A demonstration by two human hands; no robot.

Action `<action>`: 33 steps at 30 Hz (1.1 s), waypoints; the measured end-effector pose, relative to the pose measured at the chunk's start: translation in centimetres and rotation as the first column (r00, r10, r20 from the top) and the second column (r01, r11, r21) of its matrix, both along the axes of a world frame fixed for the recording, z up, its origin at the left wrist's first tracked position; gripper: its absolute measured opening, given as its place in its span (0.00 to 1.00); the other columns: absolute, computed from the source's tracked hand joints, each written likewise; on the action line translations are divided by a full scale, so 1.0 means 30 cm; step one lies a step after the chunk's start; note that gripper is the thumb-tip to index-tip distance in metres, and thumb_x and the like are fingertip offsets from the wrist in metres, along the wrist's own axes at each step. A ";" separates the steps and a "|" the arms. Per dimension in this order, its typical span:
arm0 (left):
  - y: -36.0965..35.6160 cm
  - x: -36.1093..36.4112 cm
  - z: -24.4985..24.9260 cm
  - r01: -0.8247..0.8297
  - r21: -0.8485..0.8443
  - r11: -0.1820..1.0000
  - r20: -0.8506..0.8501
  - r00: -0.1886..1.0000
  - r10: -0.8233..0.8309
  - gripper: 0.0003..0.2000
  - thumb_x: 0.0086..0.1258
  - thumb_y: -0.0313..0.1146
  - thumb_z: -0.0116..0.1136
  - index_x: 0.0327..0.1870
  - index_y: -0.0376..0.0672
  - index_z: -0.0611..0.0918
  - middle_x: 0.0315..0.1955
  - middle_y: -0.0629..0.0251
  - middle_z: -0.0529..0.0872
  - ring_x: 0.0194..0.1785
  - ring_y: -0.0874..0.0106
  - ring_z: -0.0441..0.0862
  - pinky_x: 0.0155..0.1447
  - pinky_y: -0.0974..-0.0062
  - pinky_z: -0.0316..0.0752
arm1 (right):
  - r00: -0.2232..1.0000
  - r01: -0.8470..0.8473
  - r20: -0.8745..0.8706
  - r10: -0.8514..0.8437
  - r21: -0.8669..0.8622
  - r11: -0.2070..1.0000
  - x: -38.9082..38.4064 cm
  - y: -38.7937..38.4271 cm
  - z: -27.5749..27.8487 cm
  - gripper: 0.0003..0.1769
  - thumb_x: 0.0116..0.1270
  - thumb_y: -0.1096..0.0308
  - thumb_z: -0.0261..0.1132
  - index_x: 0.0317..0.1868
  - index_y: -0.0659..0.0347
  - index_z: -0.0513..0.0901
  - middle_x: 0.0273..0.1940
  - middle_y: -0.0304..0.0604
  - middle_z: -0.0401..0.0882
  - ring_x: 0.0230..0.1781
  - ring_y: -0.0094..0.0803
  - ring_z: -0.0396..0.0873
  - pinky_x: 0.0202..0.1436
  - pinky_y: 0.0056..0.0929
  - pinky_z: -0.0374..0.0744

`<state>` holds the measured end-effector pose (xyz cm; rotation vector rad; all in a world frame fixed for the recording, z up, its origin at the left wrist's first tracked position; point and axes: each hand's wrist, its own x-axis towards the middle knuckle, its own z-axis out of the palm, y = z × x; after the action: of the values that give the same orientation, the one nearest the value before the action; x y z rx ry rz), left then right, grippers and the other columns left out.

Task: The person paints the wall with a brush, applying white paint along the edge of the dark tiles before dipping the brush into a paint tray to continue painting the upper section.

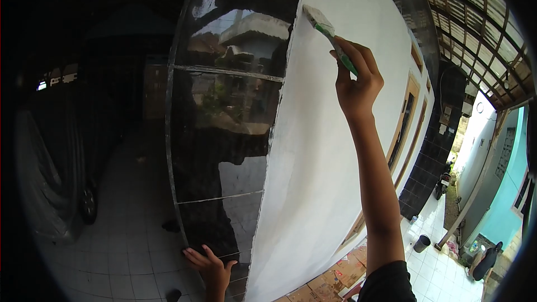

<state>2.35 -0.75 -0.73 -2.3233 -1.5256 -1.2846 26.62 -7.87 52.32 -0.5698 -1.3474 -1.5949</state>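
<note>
My right hand point(357, 81) is raised high and grips a paintbrush point(323, 27) with a green handle. The brush's bristles touch the white wall point(319, 151) right beside the edge of the glossy black tiled column point(224, 128). My left hand point(211, 267) rests low down with its fingers spread flat on the black tiles near the column's corner. It holds nothing.
A covered car point(53, 173) stands in the dark garage at left on a white tiled floor point(128, 235). Flattened cardboard point(335, 277) lies at the wall's foot. A dark bucket point(422, 242) and a parked motorbike point(485, 260) are down the walkway at right.
</note>
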 end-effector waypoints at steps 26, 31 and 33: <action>0.016 0.013 -0.009 -0.053 -0.015 0.998 0.006 0.999 0.053 0.74 0.46 0.64 0.76 0.80 0.38 0.30 0.73 0.21 0.20 0.78 0.24 0.25 0.71 0.22 0.37 | 0.996 -0.087 0.045 0.079 0.201 0.976 -0.011 0.001 0.239 0.16 0.60 0.82 0.72 0.49 0.58 0.89 0.42 0.41 0.88 0.38 0.34 0.88 0.41 0.28 0.85; 0.004 0.011 -0.006 -0.037 -0.043 0.998 -0.010 0.999 0.037 0.75 0.45 0.62 0.78 0.80 0.38 0.29 0.72 0.19 0.20 0.77 0.23 0.24 0.71 0.23 0.37 | 0.991 -0.135 0.052 0.126 0.251 0.959 -0.034 0.066 0.521 0.10 0.64 0.76 0.73 0.46 0.58 0.91 0.41 0.41 0.89 0.37 0.32 0.89 0.40 0.27 0.83; 0.000 0.011 0.005 -0.042 -0.027 0.999 -0.011 0.999 0.042 0.75 0.45 0.62 0.78 0.80 0.38 0.29 0.72 0.19 0.20 0.77 0.23 0.24 0.71 0.23 0.37 | 0.993 -0.108 0.066 0.094 0.257 0.960 -0.055 0.077 0.568 0.10 0.64 0.76 0.72 0.46 0.58 0.91 0.41 0.42 0.89 0.37 0.32 0.89 0.39 0.27 0.83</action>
<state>2.67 -0.76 -0.58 -2.2977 -1.5897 -1.2478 24.97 -5.54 69.37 -0.2962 -1.1613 -1.6781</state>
